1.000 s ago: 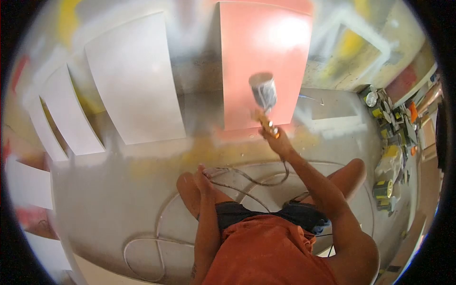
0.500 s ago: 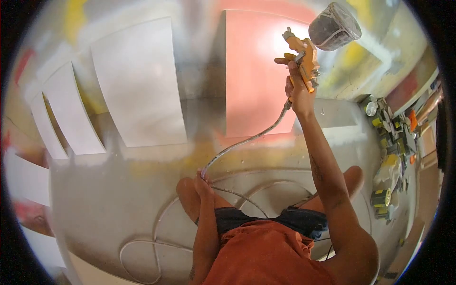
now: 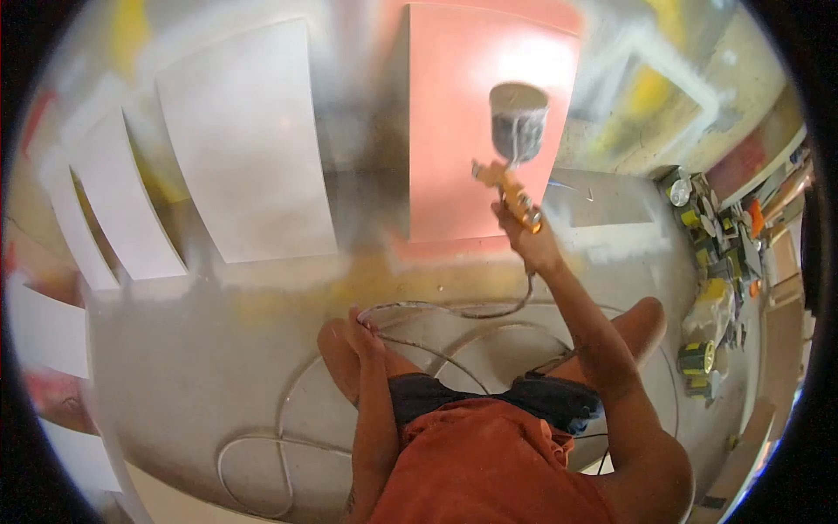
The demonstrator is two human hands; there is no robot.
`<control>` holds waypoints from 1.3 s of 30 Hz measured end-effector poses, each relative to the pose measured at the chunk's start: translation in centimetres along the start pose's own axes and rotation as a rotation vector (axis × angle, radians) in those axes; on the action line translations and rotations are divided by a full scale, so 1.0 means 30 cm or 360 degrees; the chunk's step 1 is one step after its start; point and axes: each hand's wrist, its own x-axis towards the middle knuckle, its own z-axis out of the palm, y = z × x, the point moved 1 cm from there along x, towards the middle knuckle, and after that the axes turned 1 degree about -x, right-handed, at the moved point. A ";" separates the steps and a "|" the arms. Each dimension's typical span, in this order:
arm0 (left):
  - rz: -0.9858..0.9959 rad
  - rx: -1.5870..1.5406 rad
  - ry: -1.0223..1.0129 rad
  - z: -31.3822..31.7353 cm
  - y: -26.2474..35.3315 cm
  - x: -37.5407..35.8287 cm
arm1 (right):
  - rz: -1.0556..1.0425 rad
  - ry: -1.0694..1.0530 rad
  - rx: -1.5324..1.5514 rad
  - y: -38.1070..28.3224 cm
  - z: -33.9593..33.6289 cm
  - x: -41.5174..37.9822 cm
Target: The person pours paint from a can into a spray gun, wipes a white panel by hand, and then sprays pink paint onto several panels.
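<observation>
My right hand (image 3: 530, 237) is wrapped round the handle of an orange spray gun (image 3: 515, 194), which stands upright in front of a pink panel (image 3: 454, 131). A grey, paint-smeared cup (image 3: 518, 127) sits on top of the gun. From the gun's lower end a hose (image 3: 471, 313) hangs down and curves left to my left hand (image 3: 365, 332), closed round it near my left knee. The pink panel leans against the wall, its lower edge on the floor.
A large white panel (image 3: 244, 148) and a narrower one (image 3: 131, 196) lean along the left wall. Hose loops (image 3: 284, 437) lie on the floor round my legs. Paint cans (image 3: 697, 358) and clutter line the right side.
My right hand has moved down, left and closer with the spray gun, and the cup is now upright. The hose between my hands sags lower. My left hand has barely moved.
</observation>
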 end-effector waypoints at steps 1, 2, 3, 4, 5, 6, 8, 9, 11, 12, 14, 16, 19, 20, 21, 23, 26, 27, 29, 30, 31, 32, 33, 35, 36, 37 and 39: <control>-0.0015 -0.0015 0.0104 0.006 -0.005 -0.001 | 0.0084 -0.0037 -0.0052 0.052 0.013 -0.032; -0.0030 -0.0002 0.0124 0.007 -0.007 -0.004 | 0.0125 -0.0134 -0.0018 0.126 0.020 -0.058; -0.0026 0.0052 0.0136 0.006 -0.009 0.000 | 0.0203 -0.0162 -0.0165 0.130 0.037 -0.101; -0.0016 0.0098 0.0138 0.006 -0.012 0.008 | 0.0178 -0.0187 -0.0127 0.217 0.053 -0.124; -0.0022 0.0106 0.0146 0.002 -0.014 0.004 | 0.0152 -0.0209 -0.0087 0.299 0.069 -0.146; -0.0020 0.0212 0.0106 -0.003 -0.019 0.010 | 0.0159 -0.0209 -0.0086 0.310 0.074 -0.168; -0.0015 0.0317 0.0063 -0.008 -0.028 0.019 | 0.0582 -0.0418 -0.0384 0.333 0.084 -0.192; 0.0026 0.0295 -0.0031 -0.012 -0.042 0.027 | 0.0580 -0.0415 -0.0383 0.347 0.084 -0.181; 0.0065 0.0272 -0.0127 -0.029 -0.074 0.037 | 0.0439 -0.0297 -0.0452 0.382 0.082 -0.163; 0.0050 0.0282 -0.0102 -0.025 -0.083 0.038 | 0.0438 -0.0293 -0.0450 0.348 0.074 -0.148; 0.0041 0.0289 -0.0085 0.013 -0.067 0.010 | 0.0071 -0.0061 -0.0156 0.225 0.045 -0.073; -0.0194 0.0430 0.0055 0.087 0.009 -0.073 | -0.0162 0.0049 0.0048 0.115 0.007 0.026; -0.0111 0.0486 -0.0182 0.004 -0.054 -0.014 | -0.0482 0.0196 0.0483 -0.040 -0.041 0.122; -0.0101 0.0482 -0.0180 0.022 -0.049 -0.027 | -0.0454 0.0207 0.0438 -0.083 -0.069 0.132; -0.0120 0.0571 -0.0064 0.040 -0.045 -0.046 | -0.0424 0.0218 0.0391 -0.112 -0.095 0.136; -0.0140 0.0663 0.0050 0.062 -0.039 -0.058 | -0.0400 0.0220 0.0451 -0.092 -0.109 0.123; -0.0180 0.0542 0.0024 0.020 -0.094 -0.016 | -0.0365 0.0175 0.0364 0.013 -0.111 0.060; -0.0132 0.0394 -0.0041 -0.004 -0.119 0.000 | -0.0366 0.0109 0.0223 0.077 -0.100 0.031; -0.0082 0.0244 -0.0100 -0.038 -0.156 0.021 | -0.0201 0.0076 0.0318 0.258 -0.053 -0.027; -0.0042 0.0294 -0.0148 -0.053 -0.170 0.029 | -0.0062 -0.0052 0.0081 0.315 -0.048 -0.070; 0.0000 0.0344 -0.0196 -0.042 -0.160 0.021 | 0.0076 -0.0181 -0.0155 0.342 -0.045 -0.102; -0.0001 0.0351 -0.0188 -0.027 -0.163 0.009 | 0.0085 -0.0186 -0.0151 0.367 -0.040 -0.121; -0.0019 0.0499 -0.0198 0.049 -0.133 -0.043 | 0.0412 -0.0278 -0.0262 0.378 -0.032 -0.145; -0.0042 0.0651 -0.0205 0.105 -0.089 -0.092 | 0.0745 -0.0372 -0.0374 0.414 -0.026 -0.160; -0.0066 0.0761 -0.0203 0.109 -0.081 -0.096 | 0.0485 -0.0279 -0.0308 0.408 -0.025 -0.143; -0.0087 0.0869 -0.0202 0.114 -0.075 -0.098 | 0.0223 -0.0186 -0.0242 0.400 -0.025 -0.125; -0.0114 0.0845 -0.0158 0.123 -0.069 -0.095 | 0.0112 -0.0078 -0.0087 0.288 -0.040 -0.072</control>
